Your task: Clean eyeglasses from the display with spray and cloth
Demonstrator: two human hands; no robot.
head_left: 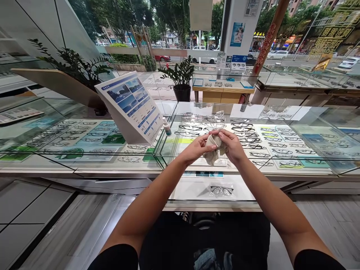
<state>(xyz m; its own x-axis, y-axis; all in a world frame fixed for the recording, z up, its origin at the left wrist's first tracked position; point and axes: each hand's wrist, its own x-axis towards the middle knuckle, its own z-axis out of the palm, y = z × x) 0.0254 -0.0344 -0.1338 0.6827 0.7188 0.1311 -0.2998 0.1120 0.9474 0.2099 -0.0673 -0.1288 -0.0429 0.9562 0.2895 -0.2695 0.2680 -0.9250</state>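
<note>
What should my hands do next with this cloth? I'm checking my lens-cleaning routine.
Probably keep rubbing in small circles. Both the left hand and the right hand pinch the beige cloth above the glass counter, and a clear pair of glasses seems to stick up just beyond it, so a lens appears wrapped inside.

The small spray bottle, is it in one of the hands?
No, the spray bottle stands on the glass counter beside the sign board.

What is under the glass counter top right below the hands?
Under the glass counter top lie rows of eyeglass frames. The hands and cloth cover some.
</note>
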